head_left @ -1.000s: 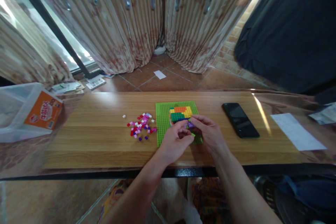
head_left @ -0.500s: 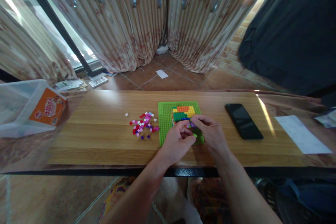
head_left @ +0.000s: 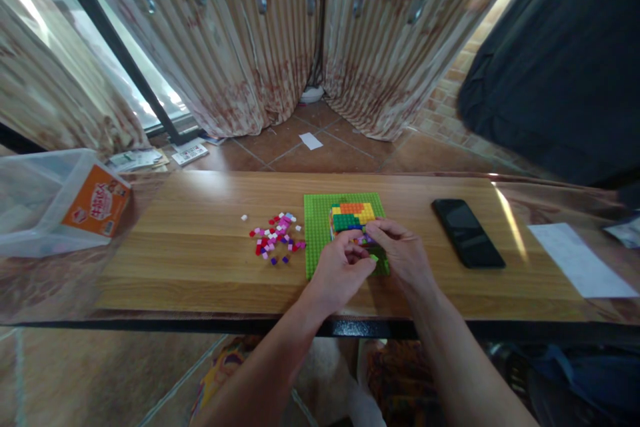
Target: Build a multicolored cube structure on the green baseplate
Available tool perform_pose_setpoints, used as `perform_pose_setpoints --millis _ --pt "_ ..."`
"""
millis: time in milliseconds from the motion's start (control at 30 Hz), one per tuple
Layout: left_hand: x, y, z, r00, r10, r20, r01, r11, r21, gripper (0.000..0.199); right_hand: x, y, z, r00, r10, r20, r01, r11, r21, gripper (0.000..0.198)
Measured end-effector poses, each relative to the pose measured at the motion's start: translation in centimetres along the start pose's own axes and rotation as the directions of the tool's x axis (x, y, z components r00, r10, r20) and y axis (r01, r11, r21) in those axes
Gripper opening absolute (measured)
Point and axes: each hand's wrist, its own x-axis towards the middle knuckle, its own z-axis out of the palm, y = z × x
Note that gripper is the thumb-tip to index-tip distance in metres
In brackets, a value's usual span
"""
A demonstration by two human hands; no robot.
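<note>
A green studded baseplate (head_left: pixel 315 227) lies on the table, bearing a low build of toy bricks (head_left: pixel 347 220) in green, yellow, orange and blue. My left hand (head_left: pixel 345 270) is curled at the build's near side, with a small bright-green brick (head_left: pixel 373 258) at the tips of its thumb and fingers. At the build's near right corner, my right hand (head_left: pixel 400 247) has its thumb and forefinger pinched together; a bit of purple shows beside them. What they grip is hidden. Left of the baseplate is a scattered pile of small bricks (head_left: pixel 273 235) in pink, red, white and purple.
On the right of the wooden table (head_left: pixel 200 280) lie a black phone (head_left: pixel 467 232) and a white sheet of paper (head_left: pixel 583 260). A clear plastic bin (head_left: pixel 45 203) with an orange label stands at the left end. Curtains (head_left: pixel 250 67) hang beyond the table.
The whole view has shifted slightly, so everything on the table appears a little further right. Both hands keep nearly the same pose at the build.
</note>
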Motion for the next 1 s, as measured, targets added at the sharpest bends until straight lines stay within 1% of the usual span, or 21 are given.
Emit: perform_pose_setpoints --millis 100,267,400,567,633,700,833,933,1000 --pt "-0.1 0.1 0.0 1.0 -0.005 -0.007 0.005 1.0 0.009 0.048 -0.1 0.0 0.1 1.0 0.01 -0.017 -0.01 1.0 0.017 0.022" --pt "0.0 0.1 0.0 1.0 0.002 0.001 -0.002 1.0 0.027 0.047 -0.2 -0.2 0.2 1.0 0.0 -0.007 0.0 1.0 0.013 0.021" --pt "-0.2 0.1 0.1 1.0 0.024 0.013 -0.025 0.999 0.043 0.048 -0.4 -0.4 0.6 0.999 -0.004 -0.044 0.005 1.0 0.014 0.022" --pt "-0.5 0.2 0.2 0.997 0.071 0.022 -0.073 0.993 0.097 0.048 -0.6 -0.4 1.3 0.995 0.023 -0.092 -0.013 0.994 0.111 0.022" --pt "-0.6 0.1 0.2 0.997 0.081 0.013 -0.082 0.989 0.119 0.047 -0.7 -0.3 1.4 0.993 0.032 -0.11 -0.018 0.992 0.122 0.021" --pt "-0.6 0.0 0.3 0.996 0.094 0.004 -0.093 0.985 0.143 0.046 -0.7 -0.1 1.5 0.991 0.014 -0.136 0.0 0.995 0.104 0.02" --pt "-0.4 -0.4 0.4 0.992 0.123 0.0 -0.121 0.98 0.155 0.046 -0.6 0.5 1.5 0.979 -0.071 -0.192 0.072 0.997 0.002 0.017" --pt "-0.4 -0.7 0.4 0.989 0.149 0.007 -0.148 0.974 0.172 0.046 -0.4 0.9 1.5 0.972 -0.139 -0.191 0.126 0.989 -0.078 0.014" --pt "-0.4 -0.7 0.4 0.987 0.162 0.011 -0.161 0.969 0.189 0.045 -0.4 1.0 1.4 0.97 -0.157 -0.184 0.141 0.985 -0.098 0.013"
